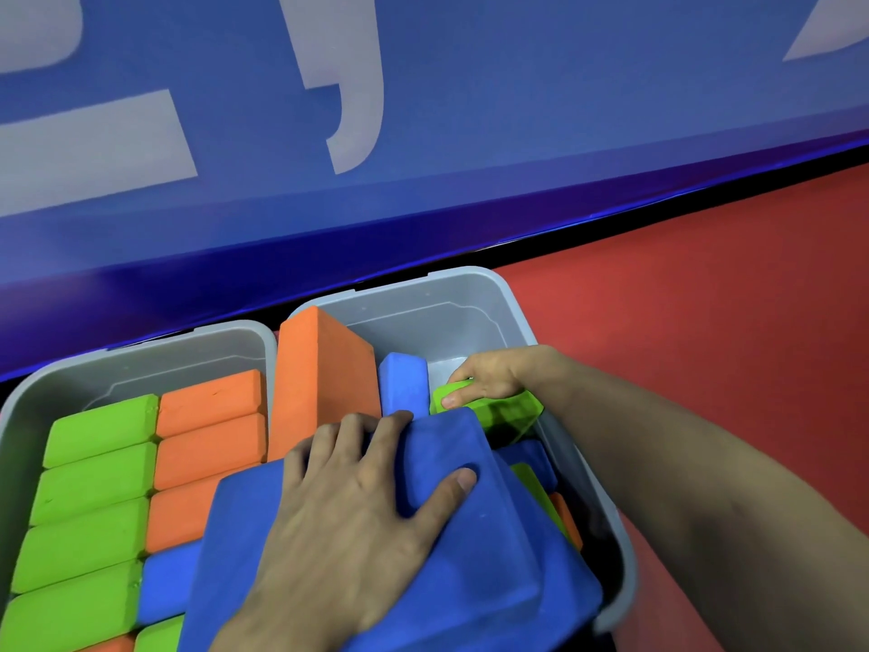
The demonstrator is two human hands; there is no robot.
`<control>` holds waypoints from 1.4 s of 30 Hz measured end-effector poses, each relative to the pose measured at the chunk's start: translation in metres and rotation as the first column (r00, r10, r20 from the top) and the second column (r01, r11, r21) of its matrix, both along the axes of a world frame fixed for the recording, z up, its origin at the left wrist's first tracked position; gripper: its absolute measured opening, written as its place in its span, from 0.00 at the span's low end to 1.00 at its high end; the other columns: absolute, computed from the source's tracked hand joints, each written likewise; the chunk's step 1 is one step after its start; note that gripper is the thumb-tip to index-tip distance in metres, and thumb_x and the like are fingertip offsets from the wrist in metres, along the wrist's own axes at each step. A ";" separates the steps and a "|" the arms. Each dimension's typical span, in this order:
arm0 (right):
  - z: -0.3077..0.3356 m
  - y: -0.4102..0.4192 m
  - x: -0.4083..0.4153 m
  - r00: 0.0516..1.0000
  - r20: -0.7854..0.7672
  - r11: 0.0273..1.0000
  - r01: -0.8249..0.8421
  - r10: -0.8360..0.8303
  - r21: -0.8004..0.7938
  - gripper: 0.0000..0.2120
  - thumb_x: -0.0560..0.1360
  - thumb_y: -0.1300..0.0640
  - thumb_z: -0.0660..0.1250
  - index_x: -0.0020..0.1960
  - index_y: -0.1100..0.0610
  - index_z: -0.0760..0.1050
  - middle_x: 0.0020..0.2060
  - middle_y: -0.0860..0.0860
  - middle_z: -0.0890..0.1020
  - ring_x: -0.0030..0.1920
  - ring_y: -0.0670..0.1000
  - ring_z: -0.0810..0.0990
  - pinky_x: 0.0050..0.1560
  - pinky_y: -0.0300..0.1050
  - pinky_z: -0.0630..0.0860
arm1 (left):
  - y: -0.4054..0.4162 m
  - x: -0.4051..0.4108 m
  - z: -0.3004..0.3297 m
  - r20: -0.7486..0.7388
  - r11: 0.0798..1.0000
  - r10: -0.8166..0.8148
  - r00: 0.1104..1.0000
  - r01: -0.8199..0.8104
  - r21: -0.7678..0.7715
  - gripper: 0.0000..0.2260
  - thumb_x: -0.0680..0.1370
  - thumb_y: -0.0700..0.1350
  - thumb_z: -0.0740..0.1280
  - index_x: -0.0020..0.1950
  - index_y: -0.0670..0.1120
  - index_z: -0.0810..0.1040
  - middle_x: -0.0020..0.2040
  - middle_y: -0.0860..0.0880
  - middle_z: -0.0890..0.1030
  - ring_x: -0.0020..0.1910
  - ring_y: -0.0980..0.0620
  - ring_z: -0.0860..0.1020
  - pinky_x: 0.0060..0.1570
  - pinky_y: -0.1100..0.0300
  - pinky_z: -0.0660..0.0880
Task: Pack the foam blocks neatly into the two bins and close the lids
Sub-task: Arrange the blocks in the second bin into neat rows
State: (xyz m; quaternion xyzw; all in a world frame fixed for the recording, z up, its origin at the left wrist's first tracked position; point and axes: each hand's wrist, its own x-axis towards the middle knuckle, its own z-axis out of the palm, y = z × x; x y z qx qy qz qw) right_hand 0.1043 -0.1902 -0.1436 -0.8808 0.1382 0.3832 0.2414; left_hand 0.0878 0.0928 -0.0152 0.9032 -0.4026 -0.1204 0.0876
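Head view. Red floor [705, 284] below a blue wall panel [470, 134] bearing pale lettering; two grey bins side by side against its base.

Left bin [28, 397]: packed in tidy rows, with green foam blocks [98, 477] along the left column and orange foam blocks [209, 444] beside them; a blue block [164, 585] nearer the camera, partly hidden.

Right bin [475, 317]: far end still bare grey; tall orange block [319, 374] upright against the left wall, upright blue block [404, 388] just beside it; further green, orange and blue edges along the right wall (mostly covered, count not clear).

Left hand [357, 505]: spread flat on a large blue block [470, 534] lying tilted over the near part of the right bin, fingers curled over its far edge, thumb pressed into its top face.

Right hand [489, 378]: reaching into the right bin, fingers bent around a green block [498, 416] near the bin's middle, fingertips on its top edge.
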 end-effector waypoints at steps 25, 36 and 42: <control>-0.036 0.049 0.019 0.842 0.058 0.843 0.531 -0.536 0.088 0.43 0.73 0.24 0.56 0.68 0.59 0.73 0.64 0.53 0.79 0.63 0.56 0.78 0.66 0.51 0.72 | -0.001 -0.002 -0.002 0.001 1.000 0.017 1.000 -0.017 0.019 0.38 0.68 0.80 0.37 0.74 0.66 0.57 0.60 0.65 0.64 0.64 0.60 0.62 0.71 0.58 0.55; -0.051 0.067 0.040 0.742 0.054 0.740 0.654 -0.668 0.160 0.35 0.63 0.28 0.73 0.53 0.57 0.75 0.44 0.50 0.82 0.43 0.50 0.81 0.41 0.42 0.74 | -0.003 0.001 0.002 -0.011 0.997 0.036 0.999 -0.035 0.069 0.39 0.67 0.80 0.36 0.74 0.66 0.55 0.61 0.64 0.63 0.65 0.59 0.62 0.71 0.56 0.55; -0.052 0.067 0.035 0.645 0.140 0.660 0.735 -0.751 0.156 0.51 0.64 0.31 0.72 0.73 0.62 0.59 0.62 0.54 0.77 0.60 0.56 0.79 0.59 0.52 0.77 | 0.005 0.024 0.007 -0.239 0.998 0.060 0.969 -0.051 0.043 0.35 0.70 0.80 0.46 0.72 0.66 0.62 0.60 0.66 0.67 0.64 0.62 0.65 0.70 0.58 0.60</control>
